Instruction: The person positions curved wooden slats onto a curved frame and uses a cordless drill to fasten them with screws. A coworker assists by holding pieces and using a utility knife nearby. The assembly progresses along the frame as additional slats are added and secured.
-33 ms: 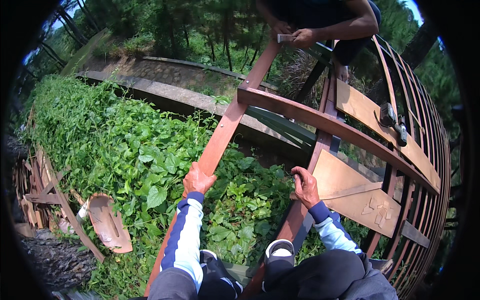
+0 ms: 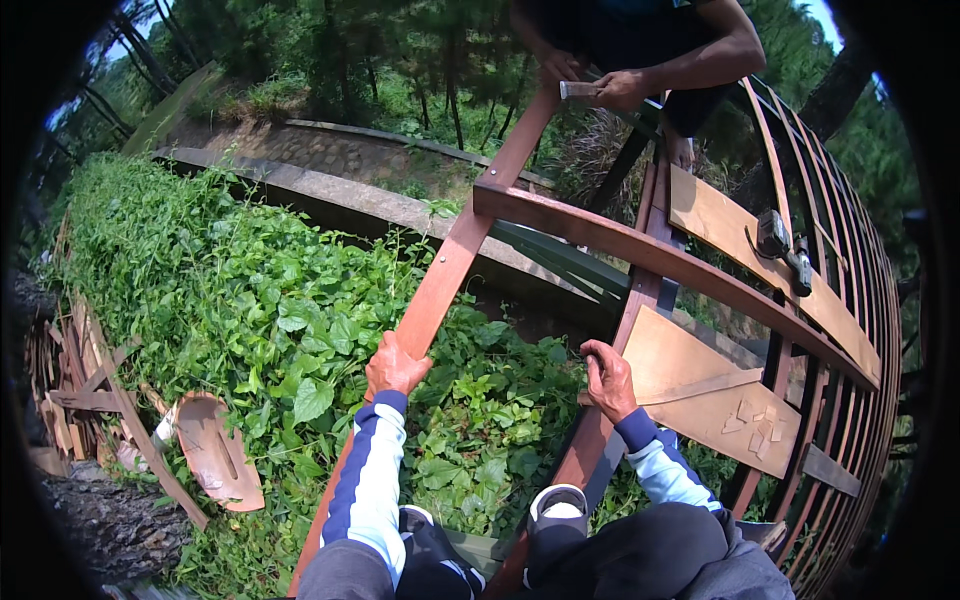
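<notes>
L hand [image 2: 396, 366] clamped on the long red-brown beam [image 2: 450, 265] running up-left of frame; R hand [image 2: 608, 378] grips the parallel beam [image 2: 628, 330] — hands well apart. Green weeds [image 2: 250, 290] below; another person's hands [image 2: 590, 82] at top end w/ small tool.

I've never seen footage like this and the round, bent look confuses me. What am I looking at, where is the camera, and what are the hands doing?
The camera sits on a person's head and looks down, so you see their own arms coming up from the lower edge. Its wide lens bends straight lines near the rim.

The person is perched on a reddish-brown metal frame above leafy green plants. Their left hand grips a long slanted beam. Their right hand holds a second upright bar of the same frame. Both sleeves are blue and white.

At the top, another person holds the far end of the beam, with a small tool in hand that I cannot make out. A dark tool rests on a flat panel at the right. Lower left, a shovel blade lies by stacked metal pieces.
</notes>
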Action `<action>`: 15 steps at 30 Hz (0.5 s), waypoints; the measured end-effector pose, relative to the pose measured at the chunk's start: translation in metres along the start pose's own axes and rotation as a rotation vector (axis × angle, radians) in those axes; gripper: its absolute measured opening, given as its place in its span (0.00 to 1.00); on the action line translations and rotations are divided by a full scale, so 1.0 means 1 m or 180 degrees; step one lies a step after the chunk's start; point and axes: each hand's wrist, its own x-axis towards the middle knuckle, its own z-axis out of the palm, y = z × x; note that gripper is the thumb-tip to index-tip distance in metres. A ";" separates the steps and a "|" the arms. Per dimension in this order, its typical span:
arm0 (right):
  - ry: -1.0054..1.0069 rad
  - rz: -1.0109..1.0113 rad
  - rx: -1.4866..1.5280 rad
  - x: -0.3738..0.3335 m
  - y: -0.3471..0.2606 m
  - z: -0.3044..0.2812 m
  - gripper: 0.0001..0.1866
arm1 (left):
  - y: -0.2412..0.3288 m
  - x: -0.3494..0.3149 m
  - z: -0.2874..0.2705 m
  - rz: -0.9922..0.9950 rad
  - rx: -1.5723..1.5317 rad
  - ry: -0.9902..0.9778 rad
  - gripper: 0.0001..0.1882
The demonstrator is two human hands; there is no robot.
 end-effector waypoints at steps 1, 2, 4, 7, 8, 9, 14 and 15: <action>0.0028 -0.0021 -0.0034 0.000 -0.002 0.000 0.09 | 0.000 0.000 0.000 -0.0022 0.0027 0.0014 0.35; 0.0082 -0.0223 0.0032 -0.001 -0.004 -0.001 0.09 | 0.000 -0.001 0.000 0.0033 0.0015 0.0012 0.36; 0.0054 -0.0114 0.0024 -0.001 -0.007 -0.002 0.09 | 0.001 -0.001 -0.001 0.0019 0.0038 0.0056 0.36; 0.0041 -0.0188 0.0042 0.000 -0.012 -0.002 0.09 | 0.002 -0.002 -0.001 0.0015 0.0056 0.0124 0.36; 0.0046 -0.0243 0.0077 0.006 -0.011 -0.003 0.09 | 0.006 0.005 -0.002 0.0045 -0.0003 0.0184 0.36; 0.0123 -0.0401 0.0054 0.008 -0.011 -0.003 0.09 | 0.007 0.008 -0.002 0.0103 -0.0011 0.0173 0.36; -0.0026 -0.0324 0.0122 0.001 -0.011 0.002 0.10 | 0.003 0.009 0.003 0.0049 0.0076 0.0097 0.35; -0.0088 -0.0211 0.0129 -0.001 -0.010 0.003 0.09 | 0.002 0.010 0.004 0.0065 0.0065 0.0175 0.35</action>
